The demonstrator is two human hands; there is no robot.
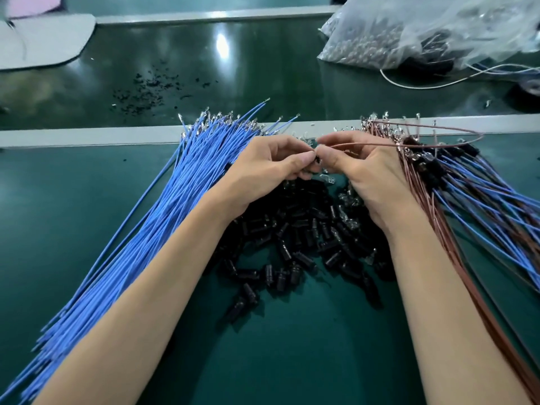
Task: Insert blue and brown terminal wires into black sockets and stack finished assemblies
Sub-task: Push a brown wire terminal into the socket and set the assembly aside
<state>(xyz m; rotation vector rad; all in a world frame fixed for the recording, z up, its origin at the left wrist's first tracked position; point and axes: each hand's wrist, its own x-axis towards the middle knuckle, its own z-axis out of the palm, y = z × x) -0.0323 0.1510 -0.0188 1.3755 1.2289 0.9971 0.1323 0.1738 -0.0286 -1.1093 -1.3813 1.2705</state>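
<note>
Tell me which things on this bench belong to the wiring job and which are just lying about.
Job: blue wires, brown wires, black sockets, finished assemblies, single brown wire pinched by right hand, one socket in left hand.
Lying about: plastic bag, white wire, black crumbs, grey sheet.

Blue wires (152,226) fan at 9 o'clock, black sockets (295,244) heaped centre, brown wires (416,197) and assemblies (473,185) at 3.

bare desk (292,361) shows at the near edge between the forearms and left of the blue wires (163,206). black sockets (295,238) crowd the middle, brown wires (420,200) and finished assemblies (482,185) the right. beyond the grey strip (73,137), a plastic bag (409,33) fills the far right and black crumbs (152,83) dot the middle.
</note>
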